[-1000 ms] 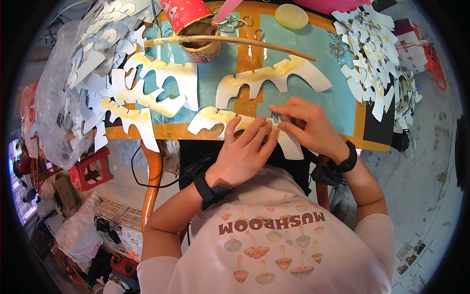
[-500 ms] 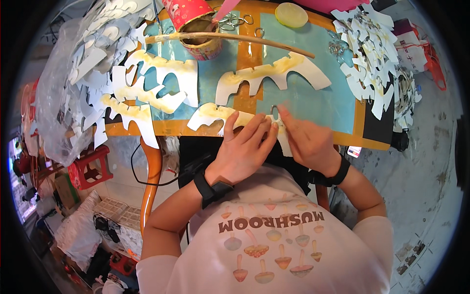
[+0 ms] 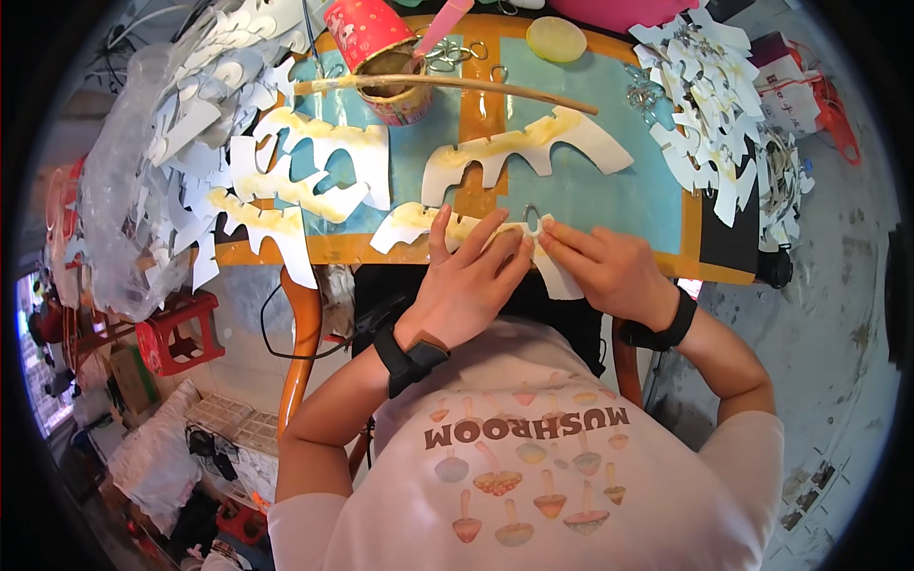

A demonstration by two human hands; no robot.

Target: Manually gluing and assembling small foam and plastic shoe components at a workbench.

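At the table's near edge lies a white curved cut-out piece (image 3: 407, 221) with scalloped edges and a yellowish, glue-like coating. My left hand (image 3: 466, 285) grips its middle with thumb and fingertips, little finger raised. My right hand (image 3: 614, 276) pinches the piece at its right part, fingers pressed together. Between the two sets of fingertips a small metal ring (image 3: 531, 206) stands up from its upper edge. White paper-like material hangs below my right fingers over the table edge. Fingers cover much of the piece's middle.
Similar coated pieces lie farther off, one (image 3: 524, 150) at centre, several (image 3: 333, 143) at left. Beyond are a wooden stick (image 3: 476, 86), a red patterned tub (image 3: 371, 33), metal rings (image 3: 462, 52) and a yellow-green disc (image 3: 557, 39). Heaps of white pieces flank them, left (image 3: 205, 109) and right (image 3: 700, 105).
My right hand, blurred before, has come to rest with its fingertips pressed on the piece beside the ring. The left hand keeps its hold. The whole view has shifted slightly.
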